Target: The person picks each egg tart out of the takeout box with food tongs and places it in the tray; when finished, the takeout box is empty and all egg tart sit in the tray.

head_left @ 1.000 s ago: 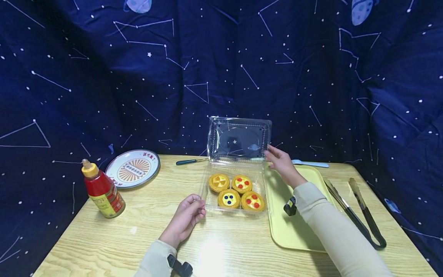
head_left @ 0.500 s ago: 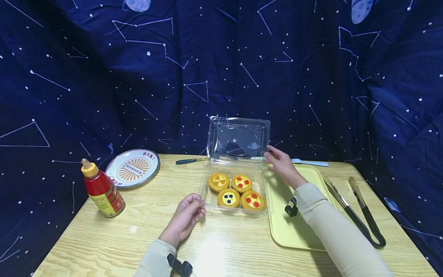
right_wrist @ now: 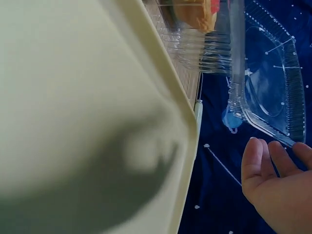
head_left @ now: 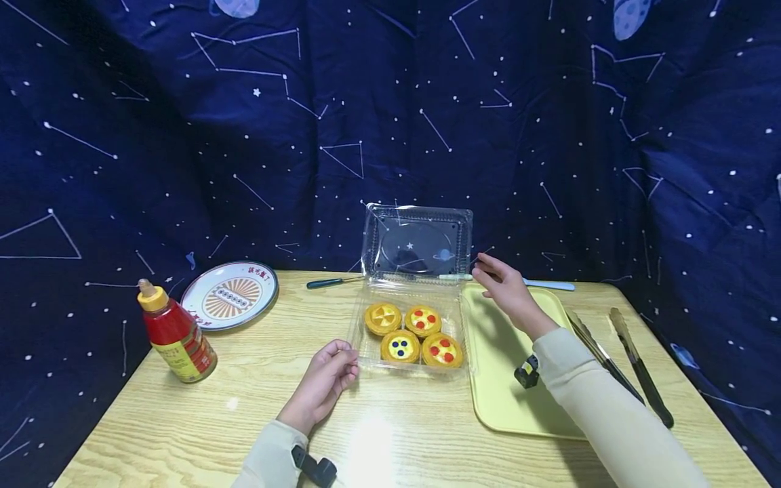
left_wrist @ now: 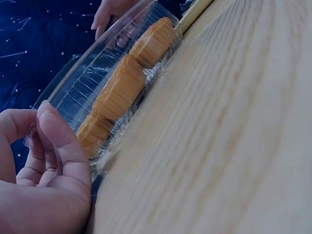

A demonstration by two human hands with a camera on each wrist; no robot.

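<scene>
Left hand (head_left: 322,379): pinching the clear box (head_left: 453,313) by its edge, likely steadying it.
Right hand (head_left: 511,293): hanging loosely spread near the raised lid (head_left: 417,242).

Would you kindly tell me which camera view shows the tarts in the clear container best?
The head view: it looks down on all four tarts in the open container, toppings visible. The left wrist view shows only some sides; the right wrist view catches a small part at its top edge.
</scene>
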